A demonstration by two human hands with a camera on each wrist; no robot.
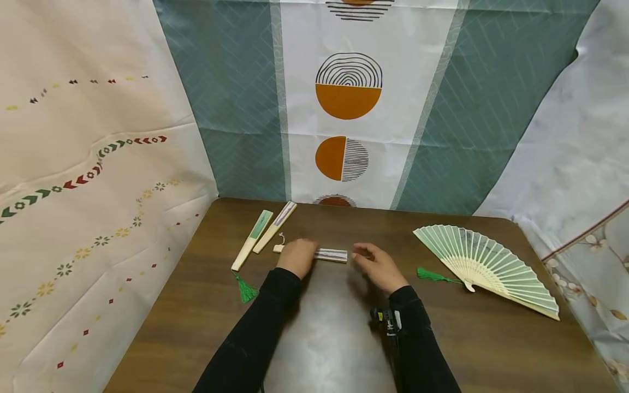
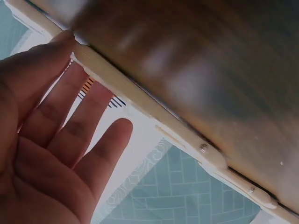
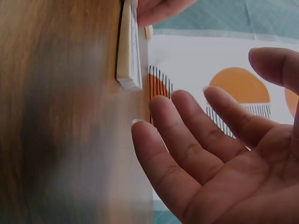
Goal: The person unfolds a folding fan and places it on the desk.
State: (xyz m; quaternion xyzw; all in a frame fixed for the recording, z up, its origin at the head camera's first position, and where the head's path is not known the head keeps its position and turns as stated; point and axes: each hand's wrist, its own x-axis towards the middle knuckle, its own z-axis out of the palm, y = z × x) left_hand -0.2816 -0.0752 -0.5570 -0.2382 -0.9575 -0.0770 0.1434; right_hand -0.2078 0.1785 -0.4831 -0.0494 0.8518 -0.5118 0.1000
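Observation:
A folded hand fan [image 1: 334, 255] lies crosswise on the table, with its white pleated edge showing. My left hand [image 1: 298, 256] covers its middle. In the left wrist view, thumb and index finger pinch the fan's pale wooden side [image 2: 140, 100], while the other fingers stretch out beyond it. Past the fan's right end is my right hand [image 1: 378, 267], apart from it and holding nothing. The right wrist view shows those fingers [image 3: 187, 158] loosely extended, palm in sight, below the end of the folded fan [image 3: 125, 60].
Two more folded fans [image 1: 253, 240] [image 1: 275, 226] lie side by side at the back left, a green tassel [image 1: 245, 289] near the closer one. On the right, a green fan [image 1: 491, 262] is spread out, its own tassel [image 1: 434, 274] pointing left. Patterned cloth [image 1: 236, 109] hangs behind the table.

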